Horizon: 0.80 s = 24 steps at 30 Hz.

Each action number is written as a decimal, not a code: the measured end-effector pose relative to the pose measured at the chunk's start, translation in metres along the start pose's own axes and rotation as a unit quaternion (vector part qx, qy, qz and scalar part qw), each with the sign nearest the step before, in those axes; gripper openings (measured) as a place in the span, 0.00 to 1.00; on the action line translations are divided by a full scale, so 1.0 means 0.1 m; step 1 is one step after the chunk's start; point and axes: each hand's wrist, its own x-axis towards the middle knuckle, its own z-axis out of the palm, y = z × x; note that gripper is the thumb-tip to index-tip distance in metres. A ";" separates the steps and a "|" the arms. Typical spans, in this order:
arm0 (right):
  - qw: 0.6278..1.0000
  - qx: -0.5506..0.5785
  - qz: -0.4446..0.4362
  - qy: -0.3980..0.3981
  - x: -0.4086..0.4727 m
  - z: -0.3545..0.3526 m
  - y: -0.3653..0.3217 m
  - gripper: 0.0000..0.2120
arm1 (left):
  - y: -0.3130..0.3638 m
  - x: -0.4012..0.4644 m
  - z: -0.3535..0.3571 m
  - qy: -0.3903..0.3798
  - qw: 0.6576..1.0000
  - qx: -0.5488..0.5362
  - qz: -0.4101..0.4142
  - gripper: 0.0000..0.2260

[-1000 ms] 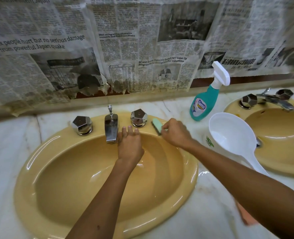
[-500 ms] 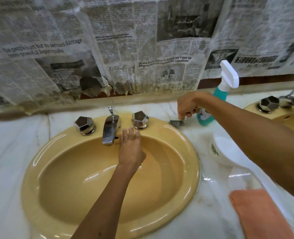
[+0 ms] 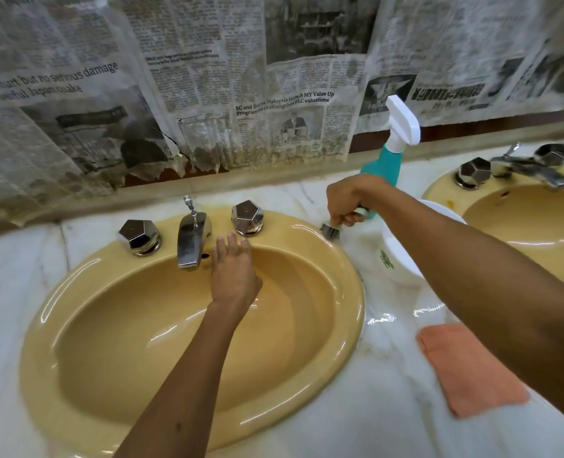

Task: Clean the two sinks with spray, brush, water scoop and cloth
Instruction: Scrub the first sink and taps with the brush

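Note:
A yellow oval sink [image 3: 346, 328] fills the middle, with a chrome tap [image 3: 189, 241] between two faceted knobs. My left hand [image 3: 234, 276] rests flat on the sink's back rim beside the tap, fingers apart, holding nothing. My right hand [image 3: 346, 201] grips a small brush [image 3: 330, 230], bristles down on the marble at the sink's far right edge. Behind that hand stands the teal spray bottle [image 3: 384, 163]. The white water scoop [image 3: 402, 259] sits partly under my right forearm. An orange cloth [image 3: 465, 371] lies on the counter at right. The second yellow sink [image 3: 445, 190] is at far right.
The white marble counter [image 3: 389, 408] is wet between the sinks. Old newspaper sheets [image 3: 207, 87] cover the wall above a stone ledge. The second sink has its own chrome tap [image 3: 535, 170] and knobs.
My right hand moved the brush from the sink's back rim by the right knob out to the far right edge on the marble. My view shifted left; the left hand stayed put.

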 end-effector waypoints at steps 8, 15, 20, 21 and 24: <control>0.970 0.153 -0.004 0.189 -0.25 0.63 -0.12 0.08 | -0.08 -0.03 0.00 0.005 1.000 -0.006 0.029 0.32; 0.916 0.282 0.079 0.276 -0.50 1.68 0.58 0.10 | -0.11 -0.04 0.05 0.023 0.999 -0.001 0.042 0.33; 0.871 0.367 0.049 0.323 -0.32 1.49 0.50 0.17 | -0.17 -0.05 0.08 0.035 0.998 0.000 0.060 0.33; 0.865 0.384 0.046 0.319 -0.38 1.53 0.52 0.16 | -0.17 -0.06 0.09 0.036 0.997 0.000 0.062 0.33; 0.839 0.456 0.069 0.288 -0.75 1.86 0.70 0.15 | -0.17 -0.05 0.10 0.038 0.997 -0.002 0.064 0.33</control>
